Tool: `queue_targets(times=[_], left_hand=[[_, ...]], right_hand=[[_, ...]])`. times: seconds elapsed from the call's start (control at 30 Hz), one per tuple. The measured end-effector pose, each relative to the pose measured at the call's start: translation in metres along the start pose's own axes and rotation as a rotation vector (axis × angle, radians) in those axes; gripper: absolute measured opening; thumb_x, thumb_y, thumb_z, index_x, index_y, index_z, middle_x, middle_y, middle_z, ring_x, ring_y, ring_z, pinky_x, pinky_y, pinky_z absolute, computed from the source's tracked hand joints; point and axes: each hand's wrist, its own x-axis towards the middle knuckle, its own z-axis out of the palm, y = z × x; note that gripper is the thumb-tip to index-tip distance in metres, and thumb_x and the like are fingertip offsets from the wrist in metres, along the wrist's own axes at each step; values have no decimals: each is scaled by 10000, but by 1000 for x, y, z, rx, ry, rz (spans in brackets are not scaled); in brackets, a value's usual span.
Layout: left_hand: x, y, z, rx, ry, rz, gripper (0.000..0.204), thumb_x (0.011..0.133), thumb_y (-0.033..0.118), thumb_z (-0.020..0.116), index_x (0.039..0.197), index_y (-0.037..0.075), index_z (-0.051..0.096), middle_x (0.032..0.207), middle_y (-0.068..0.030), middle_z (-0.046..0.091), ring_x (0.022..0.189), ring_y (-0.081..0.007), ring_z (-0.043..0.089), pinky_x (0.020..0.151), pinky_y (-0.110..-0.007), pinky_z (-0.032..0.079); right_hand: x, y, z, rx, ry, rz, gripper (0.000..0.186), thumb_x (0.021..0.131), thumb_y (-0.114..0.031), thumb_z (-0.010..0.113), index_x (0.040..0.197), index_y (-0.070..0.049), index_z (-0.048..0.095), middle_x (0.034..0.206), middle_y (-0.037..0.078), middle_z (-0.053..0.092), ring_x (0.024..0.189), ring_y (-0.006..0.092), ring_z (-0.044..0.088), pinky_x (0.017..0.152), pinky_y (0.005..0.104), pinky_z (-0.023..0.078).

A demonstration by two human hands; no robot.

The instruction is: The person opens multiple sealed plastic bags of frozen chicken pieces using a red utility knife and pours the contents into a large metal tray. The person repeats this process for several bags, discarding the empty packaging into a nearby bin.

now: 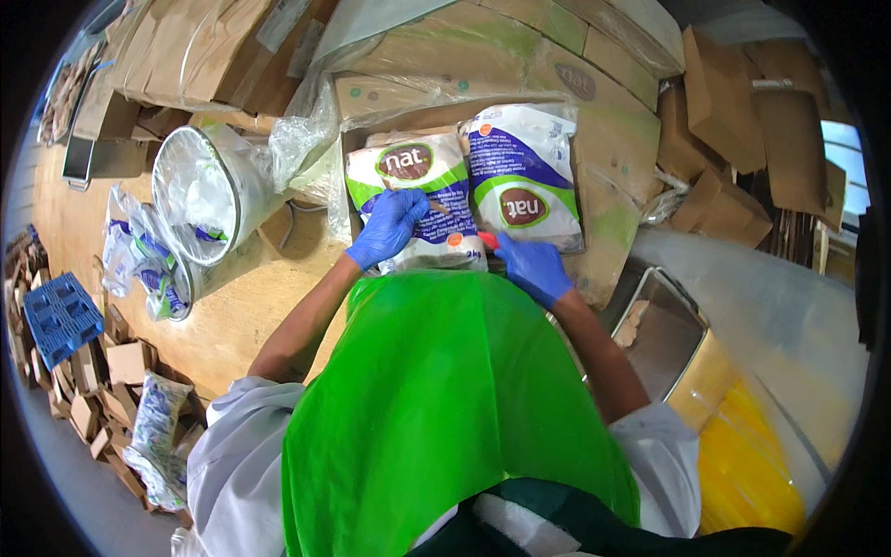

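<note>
Two white, purple and green plastic bags of food lie side by side in an open cardboard box [345,139], below my chest. My blue-gloved left hand [390,225] is closed on the left bag [445,172], its fingers pinching the film near the middle. A small brownish patch shows beside those fingertips. In my right hand [535,266], also gloved in blue, is a small red tool [488,239], gripped at the lower right edge of that bag. Its working end cannot be made out. The right bag [524,176] lies just beyond my right hand.
Film-wrapped cartons [445,51] are stacked behind the box. To the left stands a round bin with a clear liner [197,190], with crumpled bags [139,255] beside it. A metal container [664,339] is at my right, near yellow plastic [747,464]. Flattened cardboard [789,139] leans at far right.
</note>
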Motion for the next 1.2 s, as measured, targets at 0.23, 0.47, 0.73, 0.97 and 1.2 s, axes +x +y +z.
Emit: queue_targets(times=[0.23,0.47,0.73,0.97,1.2], left_hand=[[-4,13,11,238,-31,224,164,864,127,510,900,98,667,764,-140,593,705,-313,571,675,-403,444],[-11,17,25,500,-68,45,234,885,314,525,855,124,659,739,-147,600,708,-334,570,703,-428,409],[-17,39,64,648,-115,131,272,775,389,628,796,123,680,751,-123,631,744,-319,610,757,-430,431],[-16,5,90,577,4,180,174,773,249,617,828,91,666,746,-138,607,735,-324,591,688,-421,457],[-17,-4,100,400,177,33,163,793,189,614,742,41,658,714,-165,618,625,-302,590,605,-368,449]], right_hand=[[-40,28,44,242,-229,348,520,922,-530,372,1081,-69,552,984,237,619,885,376,609,772,436,460],[-34,30,42,357,-153,282,512,926,-508,410,1125,-57,546,1023,246,607,998,355,588,855,413,445],[-12,49,58,215,203,-161,333,887,-291,517,1126,-61,540,869,248,626,781,445,595,665,541,449],[-18,91,67,279,90,-156,301,910,-266,471,1066,-22,553,831,263,616,755,463,574,647,546,444],[3,72,58,777,-234,-63,286,949,-257,434,884,9,516,555,82,551,395,156,518,377,310,406]])
